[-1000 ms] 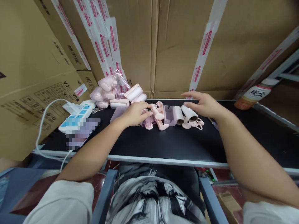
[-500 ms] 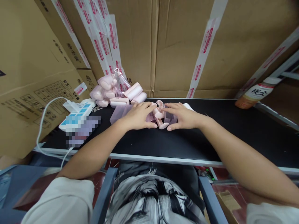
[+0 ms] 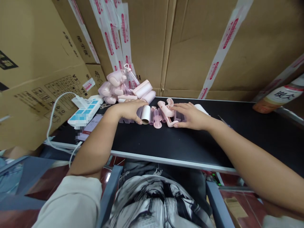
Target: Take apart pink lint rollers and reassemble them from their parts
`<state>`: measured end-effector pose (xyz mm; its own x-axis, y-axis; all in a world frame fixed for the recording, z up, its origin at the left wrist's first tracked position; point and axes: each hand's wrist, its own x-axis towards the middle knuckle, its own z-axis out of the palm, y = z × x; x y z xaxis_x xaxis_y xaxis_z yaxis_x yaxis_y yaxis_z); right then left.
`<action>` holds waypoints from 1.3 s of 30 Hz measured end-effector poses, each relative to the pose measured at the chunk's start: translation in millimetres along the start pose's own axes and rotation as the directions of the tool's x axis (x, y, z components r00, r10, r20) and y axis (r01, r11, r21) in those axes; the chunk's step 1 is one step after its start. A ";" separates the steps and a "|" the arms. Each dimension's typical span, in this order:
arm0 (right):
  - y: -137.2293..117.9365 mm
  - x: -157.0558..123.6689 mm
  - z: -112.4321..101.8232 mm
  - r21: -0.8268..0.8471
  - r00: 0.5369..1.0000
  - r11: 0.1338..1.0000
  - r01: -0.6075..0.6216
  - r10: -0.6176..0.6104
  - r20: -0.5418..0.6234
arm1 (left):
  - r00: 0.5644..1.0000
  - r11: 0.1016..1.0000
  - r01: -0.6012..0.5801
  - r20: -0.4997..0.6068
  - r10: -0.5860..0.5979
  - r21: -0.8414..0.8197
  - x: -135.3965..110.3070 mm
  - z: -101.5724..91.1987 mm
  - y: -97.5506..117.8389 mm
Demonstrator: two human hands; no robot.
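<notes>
In the head view, the left arm rises from the lower left of the frame, bent at the elbow, and the forearm slants up to the wrist. The left hand (image 3: 129,110) hangs palm down left of centre, fingers reaching right, thumb dropped below them. It is unclenched, with a gap between thumb and fingers where a white roll (image 3: 145,114) shows, its end facing the viewer. What lies under the palm is hidden, though lavender pieces (image 3: 127,120) show along its lower edge.

The right arm comes in from the lower right edge, stretched longer and straighter. The right hand (image 3: 188,116) lies right of centre, palm down, fingers pointing left and slightly spread, thumb low and parted from them. It too is loose; whether its fingertips touch the pink parts (image 3: 167,110) beside them, I cannot tell.

Between the hands, at mid-frame on the black table (image 3: 166,144), lie those pink parts and a clear pink piece with a round base (image 3: 156,118). Another white roll (image 3: 201,109) shows just behind the right hand. A heap of pink items (image 3: 116,85) sits above the left hand.
</notes>
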<state>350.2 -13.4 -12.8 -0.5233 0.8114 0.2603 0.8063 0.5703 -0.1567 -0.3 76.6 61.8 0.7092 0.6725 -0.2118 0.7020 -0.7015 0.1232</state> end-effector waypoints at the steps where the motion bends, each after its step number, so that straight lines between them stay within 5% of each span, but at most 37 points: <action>1: 0.5 0.1 0.4 0.001 1.000 1.000 -0.001 0.001 -0.006 | 1.000 1.000 0.013 0.016 -0.013 0.010 0.6 1.1 -1.1; 10: 9.2 3.2 4.1 0.048 0.999 0.999 -0.014 0.016 -0.041 | 0.998 0.997 0.052 -0.044 -0.049 0.061 3.5 7.1 -9.3; 16: 10.2 -6.5 -16.8 0.139 0.992 0.990 -0.037 0.053 -0.116 | 0.999 0.996 0.029 -0.021 -0.027 0.080 0.5 4.1 -3.6; 26: 33.7 -29.7 -49.0 0.182 0.820 0.921 -0.345 0.390 -0.419 | 0.999 0.999 -0.026 -0.035 0.028 0.045 -0.5 5.5 15.2; 34: 19.3 -27.1 -50.2 0.194 0.843 0.932 -0.306 0.360 -0.399 | 0.994 0.995 -0.068 -0.079 0.074 0.075 4.3 11.6 29.3; 39: 12.1 -26.7 -53.7 0.235 0.808 0.931 -0.281 0.361 -0.466 | 0.986 0.990 -0.110 -0.116 0.120 0.087 7.3 15.4 27.7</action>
<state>388.7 -35.0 29.5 -0.0029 0.8020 0.5973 0.8324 0.3329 -0.4430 23.3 58.4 48.8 0.7909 0.6064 -0.0817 0.6113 -0.7891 0.0611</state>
